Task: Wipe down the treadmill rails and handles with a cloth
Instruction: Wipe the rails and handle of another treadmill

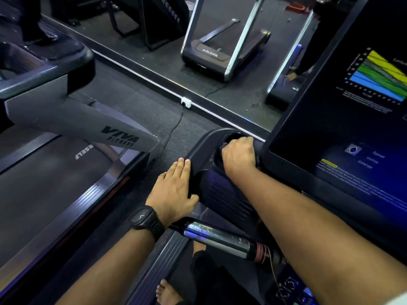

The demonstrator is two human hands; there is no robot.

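Reaching up from the bottom of the frame, both bare arms meet the dark console (211, 150) of the treadmill at the centre. The left hand (174, 190) lies flat on the console's left edge. Its fingers are straight and together, its thumb is tucked against the side, and it holds nothing. A black watch (143, 219) sits on that wrist.

The right hand (239, 155) is just above and to the right, with its fingers curled into a fist inside the round cup holder (233, 135). A small dark fold of the cloth (225, 146) shows at the knuckles, bunched in the grip and pressed against the cup holder's wall. Most of the cloth is hidden by the hand.

Below the hands, a shiny chrome handle (220, 236) runs across the lower centre, passing under the right forearm. A ribbed side rail (158, 260) slants down to the bottom edge, and a bare foot (167, 293) stands beside it.

The large screen (343, 133) fills the right side of the frame and shows a chart in yellow, green and blue.

At the left is a second treadmill (119, 133) with a grey arm marked VIVA, and its belt lies below that arm. A thin black cable (174, 126) crosses the floor between the two machines. A mirror (220, 29) in the upper part of the frame reflects more machines.
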